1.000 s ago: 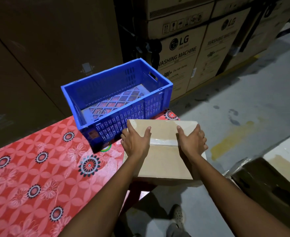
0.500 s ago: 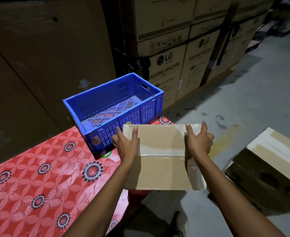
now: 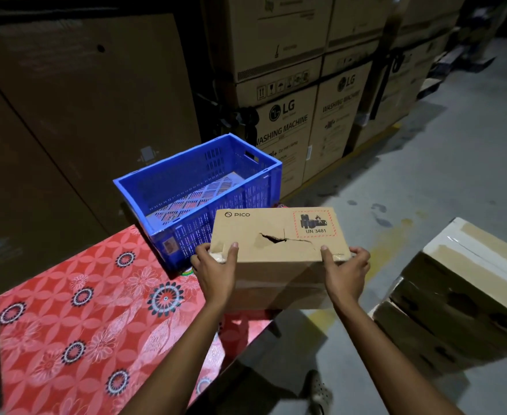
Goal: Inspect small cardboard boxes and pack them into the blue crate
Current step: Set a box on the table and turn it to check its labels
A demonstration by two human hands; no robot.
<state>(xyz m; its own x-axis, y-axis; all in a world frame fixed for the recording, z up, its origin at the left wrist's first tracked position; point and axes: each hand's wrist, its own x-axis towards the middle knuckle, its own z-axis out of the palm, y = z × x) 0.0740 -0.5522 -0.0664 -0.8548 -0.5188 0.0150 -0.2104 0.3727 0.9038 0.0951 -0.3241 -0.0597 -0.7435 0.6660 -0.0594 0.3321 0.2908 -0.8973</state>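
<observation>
Box: we see a PICO cardboard box (image 3: pixel 279 235) held in the air and tilted up toward us. It is just in front of the near wall of the blue crate (image 3: pixel 186 235) and not yet inside it.
Tear: a jagged rip (image 3: pixel 276 237) runs across the middle of the facing panel, just beside the red UN 3481 label (image 3: pixel 315 224). In this dim light we cannot tell how deep it goes.
Left hand (image 3: pixel 216 271): grips the lower left corner, thumb on the facing panel and fingers curled round the edge.
Right hand (image 3: pixel 346 271): grips the lower right corner the same way.
Crate: stands on the red floral tablecloth (image 3: pixel 81 310), with its slotted floor showing.
Handling: we judge the box fairly light, since two corner grips carry it. It looks stiff at the edges but weakened around the rip. The battery label argues for lowering it gently, never dropping it.
Hold: we would keep to the corners and edges, pressing nowhere near the torn middle.
</observation>
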